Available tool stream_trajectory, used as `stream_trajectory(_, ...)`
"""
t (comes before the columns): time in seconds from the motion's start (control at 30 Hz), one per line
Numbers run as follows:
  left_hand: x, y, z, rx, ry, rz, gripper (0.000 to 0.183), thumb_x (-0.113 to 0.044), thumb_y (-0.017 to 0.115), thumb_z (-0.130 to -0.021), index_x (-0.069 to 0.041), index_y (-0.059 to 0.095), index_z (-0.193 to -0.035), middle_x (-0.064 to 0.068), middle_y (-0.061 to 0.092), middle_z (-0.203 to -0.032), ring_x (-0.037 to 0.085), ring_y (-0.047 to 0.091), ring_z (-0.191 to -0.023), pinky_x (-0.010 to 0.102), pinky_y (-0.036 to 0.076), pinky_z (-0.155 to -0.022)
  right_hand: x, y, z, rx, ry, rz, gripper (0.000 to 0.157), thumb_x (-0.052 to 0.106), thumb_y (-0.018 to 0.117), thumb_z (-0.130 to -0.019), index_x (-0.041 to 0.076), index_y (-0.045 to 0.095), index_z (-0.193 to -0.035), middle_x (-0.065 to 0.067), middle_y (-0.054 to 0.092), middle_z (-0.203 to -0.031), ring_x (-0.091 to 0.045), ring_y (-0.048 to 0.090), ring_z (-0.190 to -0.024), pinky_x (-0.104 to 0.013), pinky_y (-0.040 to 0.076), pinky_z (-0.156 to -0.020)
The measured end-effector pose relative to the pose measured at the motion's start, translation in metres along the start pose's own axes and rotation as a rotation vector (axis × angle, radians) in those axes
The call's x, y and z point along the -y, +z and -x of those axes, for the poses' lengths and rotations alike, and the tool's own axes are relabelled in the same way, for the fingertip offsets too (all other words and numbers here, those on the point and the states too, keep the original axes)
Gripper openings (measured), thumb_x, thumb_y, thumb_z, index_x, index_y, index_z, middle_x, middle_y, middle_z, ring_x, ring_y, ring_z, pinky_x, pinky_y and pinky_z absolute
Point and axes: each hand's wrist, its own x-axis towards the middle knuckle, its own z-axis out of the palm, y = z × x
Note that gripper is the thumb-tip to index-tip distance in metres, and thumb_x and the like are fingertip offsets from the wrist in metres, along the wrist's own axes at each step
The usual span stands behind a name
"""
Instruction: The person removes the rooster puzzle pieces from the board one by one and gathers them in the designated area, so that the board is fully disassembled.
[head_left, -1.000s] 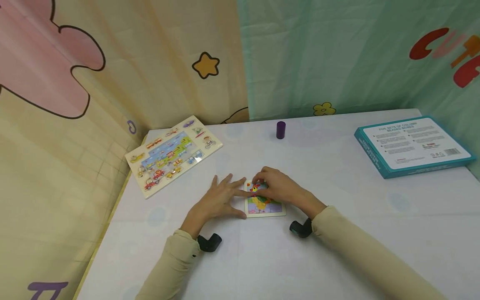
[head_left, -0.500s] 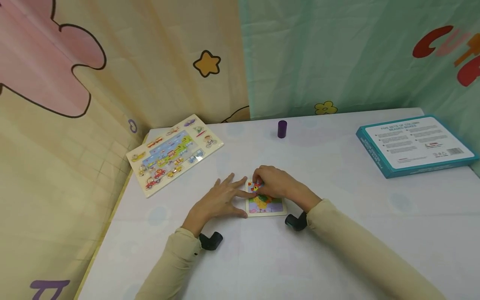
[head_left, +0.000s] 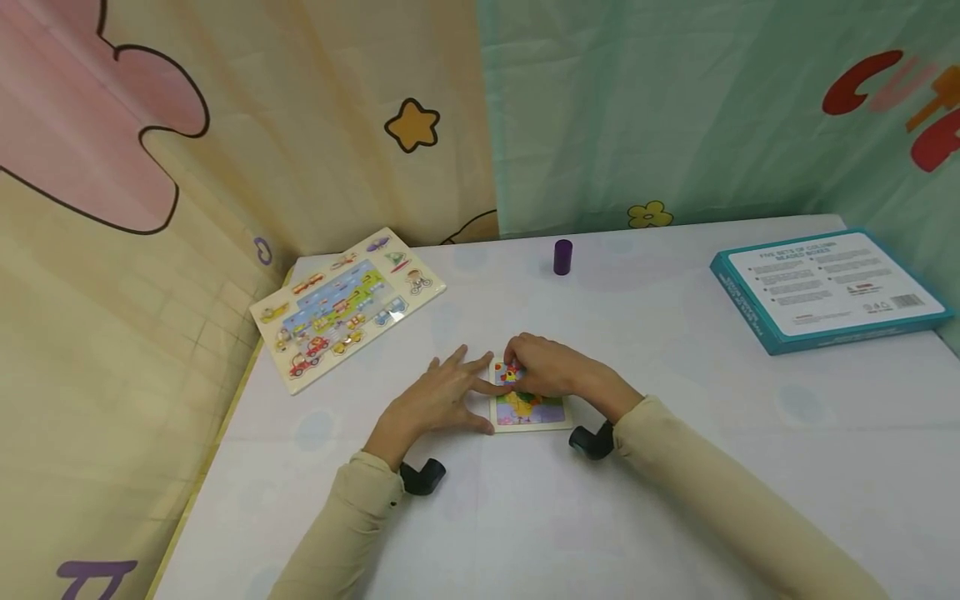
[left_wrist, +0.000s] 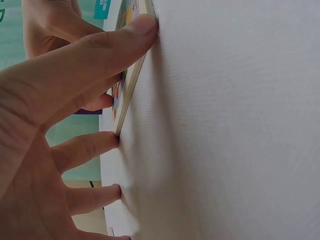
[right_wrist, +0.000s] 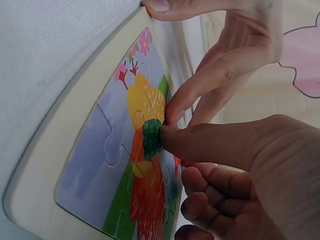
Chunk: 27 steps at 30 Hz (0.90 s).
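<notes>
A small jigsaw puzzle (head_left: 530, 410) in a pale tray lies on the table, showing a yellow, orange and red rooster with a green wing. My left hand (head_left: 435, 402) is spread, its thumb (left_wrist: 135, 32) at the tray's near left corner and another fingertip at its left edge. Its index finger reaches over the picture toward the rooster's head. My right hand (head_left: 555, 367) is bent over the upper part, thumb (right_wrist: 190, 142) against the pieces by the green wing (right_wrist: 151, 137) and fingers curled. Thumb and index finger pinch around the rooster-head piece (head_left: 511, 373), which they partly hide.
At the back left lies a larger wooden vehicle puzzle board (head_left: 347, 312). A purple cylinder (head_left: 562, 257) stands toward the back, and a flat teal box (head_left: 832, 287) lies at the right. Printed curtains (head_left: 637, 108) hang behind the white-covered table (head_left: 525, 517).
My right hand has shifted slightly left and its fingers have curled more over the rooster's head. The left hand and the puzzle have stayed in place.
</notes>
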Motion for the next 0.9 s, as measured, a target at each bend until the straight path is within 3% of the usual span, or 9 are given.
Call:
stream_trajectory(0.37, 0.0, -0.001, -0.001, 0.007, -0.002, 0.004, 0.063, -0.05, 0.082, -0.072, -0.035, 0.064, -0.131, 0.01, 0.035, -0.156, 0.05, 0.02, -0.143, 0.074, 0.025, -0.103, -0.004, 0.001, -0.001, -0.04, -0.028, -0.1, 0.038, 0.018, 0.077, -0.085, 0.002, 0.058, -0.114, -0.007, 0.055, -0.105, -0.02, 0.051, -0.092, -0.034, 0.048, -0.088)
stream_trajectory(0.53, 0.0, 0.0, 0.0, 0.01, -0.002, -0.001, 0.062, -0.051, 0.081, -0.073, -0.035, 0.064, -0.131, 0.009, 0.035, -0.156, 0.049, 0.019, -0.144, 0.074, 0.024, -0.103, -0.007, 0.001, -0.002, -0.079, -0.06, -0.126, 0.037, 0.018, 0.08, -0.082, 0.002, 0.061, -0.11, -0.009, 0.057, -0.107, -0.022, 0.053, -0.098, -0.037, 0.049, -0.09)
stream_trajectory(0.67, 0.001, 0.0, 0.001, 0.009, -0.002, 0.008, 0.063, -0.051, 0.081, -0.073, -0.036, 0.063, -0.131, 0.008, 0.035, -0.157, 0.048, 0.019, -0.144, 0.074, 0.024, -0.104, -0.011, 0.003, -0.004, -0.104, -0.063, -0.165, 0.027, 0.014, 0.074, -0.086, 0.003, 0.063, -0.107, -0.01, 0.058, -0.108, -0.023, 0.055, -0.102, -0.038, 0.049, -0.092)
stream_trajectory(0.9, 0.001, 0.001, 0.002, 0.01, -0.006, 0.0, 0.062, -0.053, 0.08, -0.075, -0.036, 0.063, -0.132, 0.006, 0.034, -0.157, 0.046, 0.018, -0.145, 0.072, 0.023, -0.105, -0.012, 0.004, -0.006, -0.127, -0.04, -0.272, 0.012, 0.007, 0.063, -0.093, 0.001, 0.063, -0.103, -0.008, 0.063, -0.097, -0.019, 0.057, -0.084, -0.029, 0.052, -0.074)
